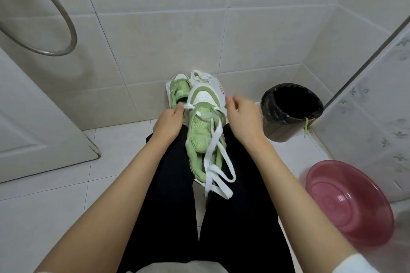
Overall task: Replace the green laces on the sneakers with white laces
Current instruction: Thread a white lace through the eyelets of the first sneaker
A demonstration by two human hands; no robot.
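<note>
A green and white sneaker (200,104) lies on my lap between my knees, toe pointing away. A white lace (214,139) runs through its lowest eyelets, and its long loose ends trail down over the tongue toward me. My left hand (169,122) pinches the lace at the sneaker's left side. My right hand (241,115) is at the sneaker's right side with fingers curled; what it grips is hidden. The second green sneaker (179,91) sits on a white box (218,86) on the floor by the wall, with another white lace (200,76) beside it.
A black-lined bin (290,106) stands to the right, a green lace (306,126) hanging over its rim. A pink basin (348,201) sits on the floor at lower right. A door (33,131) is at left, and a shower hose (55,29) hangs above it.
</note>
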